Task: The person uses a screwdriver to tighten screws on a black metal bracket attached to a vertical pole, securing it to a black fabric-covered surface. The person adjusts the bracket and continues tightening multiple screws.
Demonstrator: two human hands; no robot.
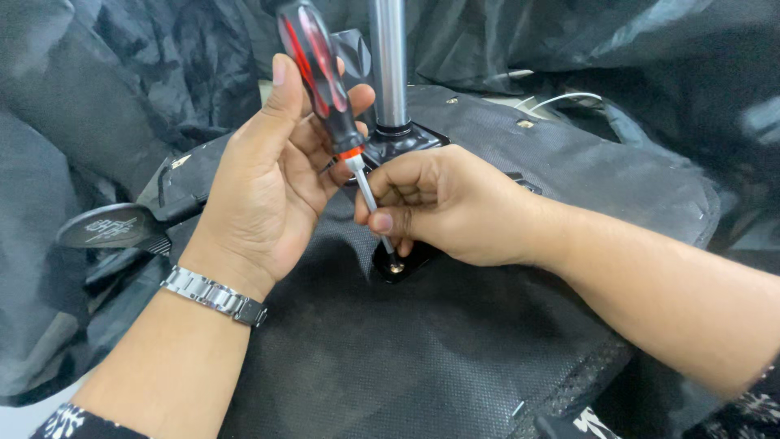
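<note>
With the left hand (272,175) gripping the screwdriver (325,77) handle and the right hand (443,203) pinching its shaft, the tip seated in the mounting-plate screw (396,266) may cam out if tilted.

This looks like a repair or assembly spot for office chairs, more workshop than home. An upturned chair seat (455,341) with black fabric underside fills the view, its metal column (389,61) rising from a bolted base plate (410,142). A screwdriver (325,77) stands on a screw (396,266). Dark plastic sheeting (122,73) wraps around the seat's far edge.
</note>
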